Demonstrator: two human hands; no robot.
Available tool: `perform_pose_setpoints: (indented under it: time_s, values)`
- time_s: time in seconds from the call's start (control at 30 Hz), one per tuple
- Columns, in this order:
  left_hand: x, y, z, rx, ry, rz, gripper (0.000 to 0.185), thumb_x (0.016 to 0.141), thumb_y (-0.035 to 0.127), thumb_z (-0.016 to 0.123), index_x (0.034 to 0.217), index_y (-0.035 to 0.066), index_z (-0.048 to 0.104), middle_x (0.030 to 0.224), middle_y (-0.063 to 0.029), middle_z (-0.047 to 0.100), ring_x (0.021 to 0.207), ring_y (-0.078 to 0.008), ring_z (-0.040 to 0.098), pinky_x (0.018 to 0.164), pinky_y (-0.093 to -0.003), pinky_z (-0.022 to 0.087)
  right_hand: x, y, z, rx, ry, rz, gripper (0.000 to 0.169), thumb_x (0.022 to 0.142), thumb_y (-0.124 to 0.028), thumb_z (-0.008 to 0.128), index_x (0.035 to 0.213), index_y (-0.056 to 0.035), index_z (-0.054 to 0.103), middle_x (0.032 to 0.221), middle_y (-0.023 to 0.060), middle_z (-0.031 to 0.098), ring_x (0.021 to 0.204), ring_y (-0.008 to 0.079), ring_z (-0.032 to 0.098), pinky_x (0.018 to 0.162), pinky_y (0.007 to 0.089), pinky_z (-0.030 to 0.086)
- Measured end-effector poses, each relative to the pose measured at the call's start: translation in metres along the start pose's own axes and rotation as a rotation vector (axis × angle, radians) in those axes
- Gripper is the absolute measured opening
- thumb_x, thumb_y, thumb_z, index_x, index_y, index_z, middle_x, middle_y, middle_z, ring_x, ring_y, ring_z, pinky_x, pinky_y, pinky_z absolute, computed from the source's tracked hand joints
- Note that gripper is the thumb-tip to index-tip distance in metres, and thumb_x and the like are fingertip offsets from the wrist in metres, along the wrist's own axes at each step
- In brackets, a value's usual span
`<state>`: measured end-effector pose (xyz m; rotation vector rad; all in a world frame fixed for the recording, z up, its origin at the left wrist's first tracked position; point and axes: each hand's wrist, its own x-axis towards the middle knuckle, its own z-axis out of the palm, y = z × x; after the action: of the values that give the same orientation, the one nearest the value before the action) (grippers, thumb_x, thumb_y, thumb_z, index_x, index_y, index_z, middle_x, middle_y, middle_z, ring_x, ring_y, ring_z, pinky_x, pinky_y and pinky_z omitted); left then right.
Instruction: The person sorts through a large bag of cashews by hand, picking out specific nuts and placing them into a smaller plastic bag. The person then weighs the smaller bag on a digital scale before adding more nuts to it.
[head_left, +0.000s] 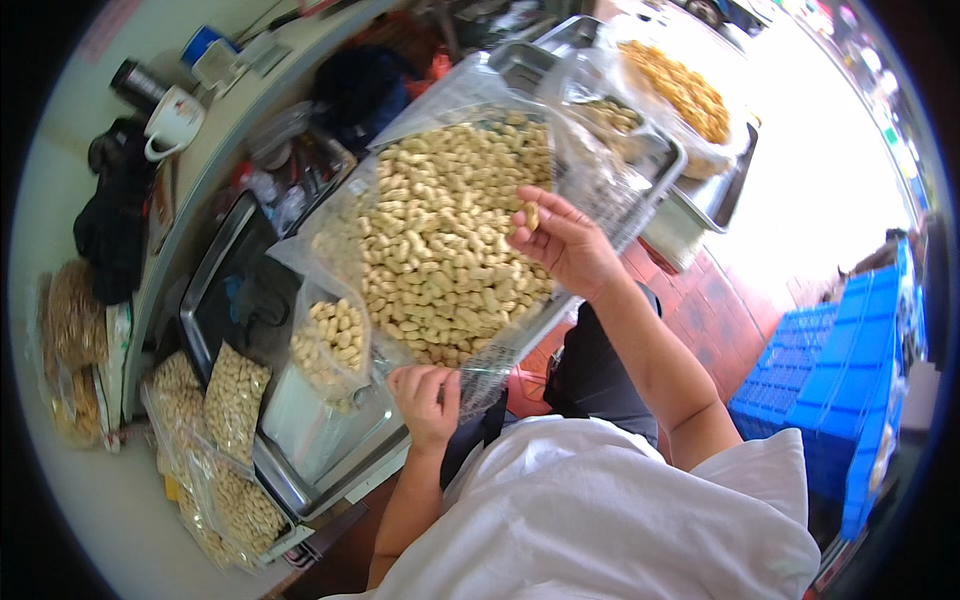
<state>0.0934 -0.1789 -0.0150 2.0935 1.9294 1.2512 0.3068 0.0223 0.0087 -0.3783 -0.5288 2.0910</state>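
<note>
A large heap of peanuts in the shell (442, 232) lies in a wide, opened clear plastic bag (334, 217) before me. Over the heap's right side, my right hand (566, 240) pinches a single peanut (532, 216) between thumb and fingers. My left hand (426, 401) is at the bag's near edge with its fingers curled; whether it grips the plastic is hidden. Just left of the heap stands a small clear bag of peanuts (330, 337). Beneath it are flat clear plastic bags (307, 420) in a metal tray (289, 484).
Filled peanut bags (236, 397) are piled at the left. A shelf (217, 135) holds a white mug (175, 120). Further back, a bag of orange-yellow food pieces (679, 94) stands by metal trays (731, 195). Blue plastic crates (832, 375) stand on the red tiled floor (712, 300) at right.
</note>
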Motion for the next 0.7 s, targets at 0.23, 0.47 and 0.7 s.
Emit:
perform_pose_setpoints:
  time_s: [0.23,0.47,0.7]
  values:
    - [0.014,0.025,-0.020,-0.025,0.020,-0.053,0.010,0.084,0.009,0.067,0.091,0.002,0.064,0.093,-0.0094,0.062,0.092,-0.0288,0.056,0.086,-0.0389,0.042,-0.065,0.011,0.017,0.111,0.108,0.035,0.017,0.099,-0.015,0.054,0.113,-0.0048,0.057,0.107,0.0099,0.067,0.093,0.0189,0.069,0.094,0.0378,0.055]
    - [0.088,0.095,0.007,-0.344,-0.074,-0.017,0.025,0.079,0.002,0.073,0.104,0.002,0.068,0.097,-0.0090,0.063,0.093,-0.0240,0.058,0.091,-0.0355,0.043,-0.103,0.040,0.045,0.284,0.047,0.164,0.010,0.097,-0.013,0.059,0.106,-0.0076,0.059,0.106,0.0048,0.065,0.095,0.0155,0.064,0.091,0.0350,0.052]
    - [0.062,0.098,0.031,-0.471,-0.180,-0.097,0.007,0.090,0.006,0.062,0.093,0.003,0.067,0.091,-0.0079,0.066,0.083,-0.0239,0.061,0.096,-0.0417,0.043,-0.138,0.043,0.041,0.220,0.261,0.212,0.011,0.093,-0.007,0.065,0.100,-0.0067,0.058,0.107,0.0075,0.064,0.099,0.0179,0.065,0.091,0.0357,0.055]
